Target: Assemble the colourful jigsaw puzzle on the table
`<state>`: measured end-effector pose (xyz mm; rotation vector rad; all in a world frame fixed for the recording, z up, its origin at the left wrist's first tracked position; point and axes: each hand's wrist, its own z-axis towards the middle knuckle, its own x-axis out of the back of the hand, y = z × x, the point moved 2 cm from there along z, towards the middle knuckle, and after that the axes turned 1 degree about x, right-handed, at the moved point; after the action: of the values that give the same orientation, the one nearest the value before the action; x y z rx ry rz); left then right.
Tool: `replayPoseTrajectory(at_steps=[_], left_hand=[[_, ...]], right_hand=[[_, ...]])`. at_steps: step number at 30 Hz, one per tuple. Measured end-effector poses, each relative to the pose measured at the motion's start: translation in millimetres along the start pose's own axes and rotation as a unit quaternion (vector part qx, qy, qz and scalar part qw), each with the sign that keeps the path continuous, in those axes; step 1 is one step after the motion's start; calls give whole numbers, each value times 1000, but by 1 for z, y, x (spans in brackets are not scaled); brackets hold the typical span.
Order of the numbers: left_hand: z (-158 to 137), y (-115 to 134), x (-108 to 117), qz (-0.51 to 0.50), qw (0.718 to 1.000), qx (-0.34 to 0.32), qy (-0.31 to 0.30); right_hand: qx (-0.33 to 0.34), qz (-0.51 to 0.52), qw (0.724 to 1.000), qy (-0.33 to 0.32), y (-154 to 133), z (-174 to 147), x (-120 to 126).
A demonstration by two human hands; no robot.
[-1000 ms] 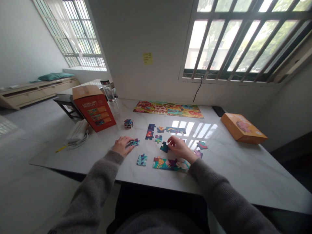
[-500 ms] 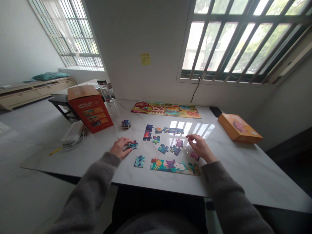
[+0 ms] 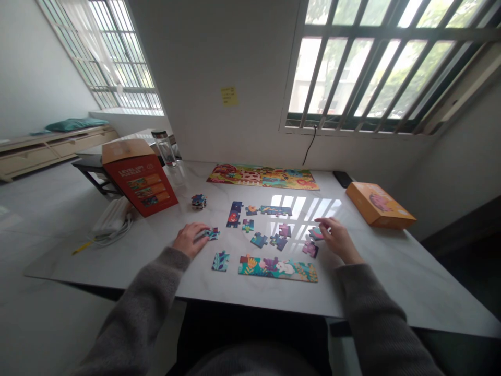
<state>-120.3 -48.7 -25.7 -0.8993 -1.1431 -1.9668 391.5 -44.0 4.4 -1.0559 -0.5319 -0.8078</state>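
Observation:
My left hand [image 3: 191,239] rests on the table with thumb and fingers closed on the edge of a teal puzzle piece [image 3: 213,234]. My right hand [image 3: 337,239] hovers at the right, index finger stretched out, beside a teal and pink puzzle piece [image 3: 315,233] partly hidden by its fingers. Just below lies a purple piece [image 3: 310,249]. Between the hands are loose blue pieces [image 3: 259,240] and a joined blue strip [image 3: 276,210]. A joined strip with a white animal [image 3: 277,268] lies nearest me, with a leaf-patterned piece [image 3: 221,261] to its left.
A stack of pieces [image 3: 199,201] stands at the left, near a red puzzle box [image 3: 143,180] and a glass bottle [image 3: 166,150]. A finished long puzzle [image 3: 262,177] lies along the wall. At the right are an orange box [image 3: 380,205] and a black phone [image 3: 342,179].
My right hand has shifted right, uncovering more of the teal and pink piece and the purple piece. My left hand stays at its piece. The whole view has shifted slightly.

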Motion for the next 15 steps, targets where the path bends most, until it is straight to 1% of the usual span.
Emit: replayPoseTrajectory(at_steps=[4, 7, 11, 15], left_hand=[[0, -2, 0, 29, 999, 4, -16], [0, -4, -1, 36, 999, 2, -17], [0, -5, -1, 40, 999, 1, -17], [0, -4, 0, 37, 999, 2, -18]], right_hand=[[-44, -91, 995, -21, 27, -3, 1], [-62, -150, 985, -58, 38, -6, 1], [-86, -217, 968, -90, 33, -7, -1], [-110, -221, 963, -107, 23, -6, -6]])
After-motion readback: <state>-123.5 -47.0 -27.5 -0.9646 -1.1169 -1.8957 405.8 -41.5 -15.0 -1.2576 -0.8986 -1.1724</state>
